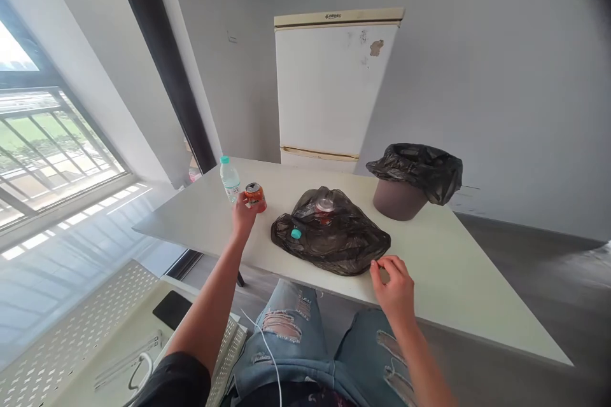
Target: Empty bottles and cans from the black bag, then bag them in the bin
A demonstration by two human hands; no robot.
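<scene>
At the left of the desk (453,280), a clear plastic bottle (230,179) with a teal cap stands upright, outside any bag — one item left out. Just beside it, on its right, is an orange-red drinks can (258,200), also outside. Your left hand (243,216) is at the can's left side, fingers against it; whether they grip it or only touch, you cannot tell from here. The can appears to rest on the desk.

In the middle lies a thin black plastic bag (341,245), slumped and loosely gathered, not knotted as far as shows. A second teal cap (296,233) shows bright at its left part, and a red object with a pale round top (325,205) shows through the film, so at least some things look to be inside already.

Your right hand (396,289) is at the bag's near right edge, thumb and forefinger narrow, almost meeting — whether they pinch the film is unclear. Farther right, a brown bin (398,200) stands on the desk, its black liner (420,172) already fitted over the rim.
</scene>
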